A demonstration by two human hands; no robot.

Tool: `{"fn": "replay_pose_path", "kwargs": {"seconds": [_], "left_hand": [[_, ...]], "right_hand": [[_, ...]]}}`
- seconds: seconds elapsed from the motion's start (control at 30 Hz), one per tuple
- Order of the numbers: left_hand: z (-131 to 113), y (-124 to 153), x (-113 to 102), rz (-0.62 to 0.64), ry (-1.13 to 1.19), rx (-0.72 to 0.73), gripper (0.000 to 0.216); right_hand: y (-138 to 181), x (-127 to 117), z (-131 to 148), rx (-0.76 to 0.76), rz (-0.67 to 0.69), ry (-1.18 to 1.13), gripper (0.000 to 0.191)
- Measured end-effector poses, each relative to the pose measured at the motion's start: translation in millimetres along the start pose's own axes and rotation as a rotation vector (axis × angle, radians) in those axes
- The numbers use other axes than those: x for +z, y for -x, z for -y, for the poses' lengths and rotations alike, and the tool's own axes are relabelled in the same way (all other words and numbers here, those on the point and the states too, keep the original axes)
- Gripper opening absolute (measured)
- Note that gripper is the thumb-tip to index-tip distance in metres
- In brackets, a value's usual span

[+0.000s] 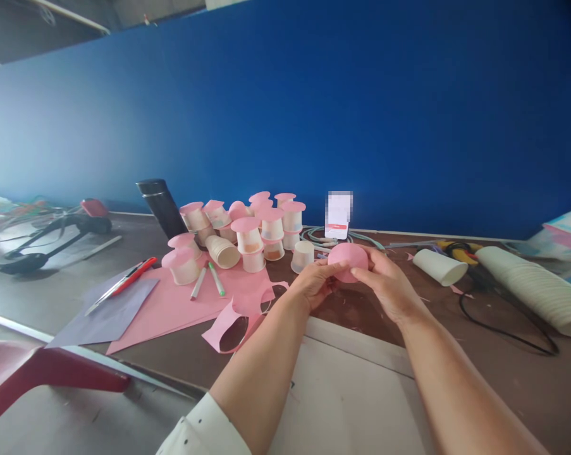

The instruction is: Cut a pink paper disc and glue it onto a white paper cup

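Note:
A round pink paper disc (pixel 348 261) is pinched between both hands over the table. My left hand (pixel 316 282) grips its left edge, thumb on top; my right hand (pixel 384 282) grips the right edge the same way. What lies under the disc is hidden. Just left of the disc a white paper cup (pixel 303 256) stands upside down. Farther left, several paper cups (pixel 248 240) stand in stacks with pink discs on them, and one cup (pixel 222 252) lies on its side. Pink paper (pixel 235 316) with round holes cut out lies by my left forearm.
Pink sheets (pixel 171 309), a purple sheet (pixel 124 309), a red cutter (pixel 134 275) and two markers (pixel 214 278) lie left. A black flask (pixel 160 208) stands behind. A lit phone (pixel 339 218) leans near coiled cable. At right are a long cup stack (pixel 532 287) and a single cup (pixel 439 266).

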State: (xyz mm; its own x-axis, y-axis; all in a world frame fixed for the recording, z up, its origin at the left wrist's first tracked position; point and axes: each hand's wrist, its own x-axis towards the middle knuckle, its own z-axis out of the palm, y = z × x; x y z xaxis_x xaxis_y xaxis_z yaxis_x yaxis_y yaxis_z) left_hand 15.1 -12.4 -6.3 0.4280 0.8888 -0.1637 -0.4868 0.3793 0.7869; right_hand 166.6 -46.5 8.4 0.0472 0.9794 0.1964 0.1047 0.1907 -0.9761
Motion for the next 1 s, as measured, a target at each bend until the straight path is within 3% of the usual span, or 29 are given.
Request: {"fn": "replay_pose_path", "kwargs": {"seconds": [0.3,0.63,1.0], "left_hand": [[-0.7,-0.4,1.8,-0.064,-0.051,0.054,0.041],[-1.9,2.2,0.4,-0.075,0.017,-0.024,0.033],[-0.3,-1.0,1.2,-0.105,-0.111,0.062,0.043]], "right_hand": [[-0.6,1.7,0.1,0.045,0.002,-0.038,0.053],[-2.4,-1.3,-2.9,0.001,-0.050,-0.065,0.048],[-4.2,0.1,-9.5,0.020,-0.009,-0.043,0.050]]}}
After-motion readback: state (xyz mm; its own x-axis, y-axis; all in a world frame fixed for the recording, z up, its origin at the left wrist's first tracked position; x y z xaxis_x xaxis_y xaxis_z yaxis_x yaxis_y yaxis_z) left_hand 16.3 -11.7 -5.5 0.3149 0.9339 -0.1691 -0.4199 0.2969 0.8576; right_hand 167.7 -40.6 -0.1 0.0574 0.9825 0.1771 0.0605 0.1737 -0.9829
